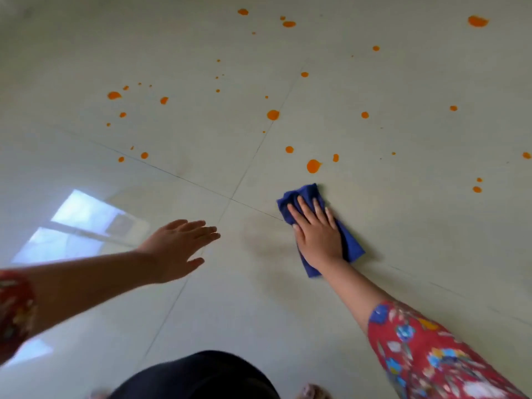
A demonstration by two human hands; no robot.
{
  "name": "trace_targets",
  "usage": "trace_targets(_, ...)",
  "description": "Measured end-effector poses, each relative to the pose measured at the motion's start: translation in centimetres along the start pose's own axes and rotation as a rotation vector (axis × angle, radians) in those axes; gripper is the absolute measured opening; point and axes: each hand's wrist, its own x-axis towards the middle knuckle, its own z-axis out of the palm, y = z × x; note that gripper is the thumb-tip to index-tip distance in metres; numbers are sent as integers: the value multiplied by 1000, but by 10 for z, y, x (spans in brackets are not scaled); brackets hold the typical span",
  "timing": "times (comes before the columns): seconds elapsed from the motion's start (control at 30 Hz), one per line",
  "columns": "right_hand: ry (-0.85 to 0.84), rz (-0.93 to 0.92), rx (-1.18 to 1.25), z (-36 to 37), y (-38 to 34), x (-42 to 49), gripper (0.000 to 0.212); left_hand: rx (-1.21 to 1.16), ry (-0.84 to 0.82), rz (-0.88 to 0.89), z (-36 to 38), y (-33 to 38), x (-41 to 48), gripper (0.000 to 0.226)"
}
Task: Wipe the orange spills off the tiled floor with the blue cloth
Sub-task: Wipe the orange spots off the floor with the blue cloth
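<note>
Glossy tiles held spills just beyond the cloth, pressed flat-fingered by the right hand; the blurred left hand hovered spread, probably balancing.

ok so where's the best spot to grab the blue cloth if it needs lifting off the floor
Probably the rumpled far end of the blue cloth, just past the fingertips of the right hand. Its creases look slightly raised, so fingers coming from above can pinch them. The rest lies flat on the tiled floor under the palm.
</note>
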Motion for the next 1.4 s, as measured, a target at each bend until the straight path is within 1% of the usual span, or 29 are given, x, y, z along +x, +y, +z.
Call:
trace_targets(0.03,-25,-4,20,1,-19,12,49,52,-27,17,-9,-6,-1,62)
trace_targets(0.07,-60,-47,33,2,-42,20,50,95,-43,27,-20,-13,-2,62)
trace_targets(0.13,-95,-185,30,10,-80,15,51,124,-64,40,-37,-23,3,62)
trace_targets(0.2,-108,-321,14,18,-93,-4,53,97,-47,32,-42,-31,9,62)
trace_targets(0.27,-109,-395,2,15,-79,-16,55,57,-45,39,-41,-40,16,62)
trace_targets(0.33,-112,-379,-92,9,-60,-9,54,24,-30,57,-33,-50,23,63)
trace_targets(0.4,-134,-284,-186,2,-48,17,55,-20,14,55,-20,-65,31,63)
trace_targets(0.47,-240,-222,-175,-6,-47,51,56,-120,60,3,-9,-79,38,63)
trace_targets(0.5,-301,-230,-167,-10,-56,67,57,-177,88,-13,-2,-89,41,63)
trace_targets(0.6,-431,-360,-158,-13,-91,97,57,-319,163,-57,22,-114,49,65)
trace_targets(0.63,-442,-400,-157,-10,-97,95,58,-357,179,-79,29,-118,50,65)
trace_targets(0.7,-450,-475,-216,0,-119,102,61,-457,228,-118,49,-152,52,64)
trace_targets(0.73,-431,-467,-242,1,-121,100,63,-475,254,-138,56,-158,52,64)
trace_targets(0.77,-407,-411,-272,2,-125,107,64,-499,275,-157,64,-170,52,64)
trace_targets(0.83,-351,-210,-302,5,-146,135,63,-559,308,-205,77,-193,52,63)
trace_targets(0.9,-285,-48,-225,14,-186,164,61,-608,334,-257,86,-212,52,64)
trace_targets(0.93,-247,-28,-203,19,-208,173,61,-631,347,-273,88,-219,53,64)
trace_targets(0.97,-205,-57,-197,23,-224,174,60,-639,366,-286,88,-221,53,65)
trace_targets(1.0,-198,-125,-186,27,-240,172,59,-642,380,-296,91,-227,53,65)
trace_targets(1.03,-208,-230,-168,28,-246,165,58,-639,392,-299,93,-233,53,66)
trace_targets(1.07,-240,-335,-176,31,-245,155,57,-640,407,-302,98,-241,53,66)
trace_targets(1.1,-276,-408,-197,30,-237,141,57,-638,429,-306,99,-246,52,65)
trace_targets(1.13,-269,-449,-229,28,-225,134,57,-634,460,-314,102,-253,51,64)
trace_targets(1.17,-225,-445,-243,25,-213,139,57,-638,489,-335,105,-261,50,64)
trace_targets(1.2,-182,-387,-233,22,-202,151,57,-646,515,-360,108,-269,50,63)
trace_targets(1.3,-131,-71,-151,19,-205,203,54,-683,565,-438,120,-293,50,62)
trace_targets(1.33,-105,-14,-129,22,-218,221,53,-692,579,-465,123,-304,50,62)
trace_targets(1.4,-65,0,-78,30,-248,251,54,-699,603,-520,127,-323,50,61)
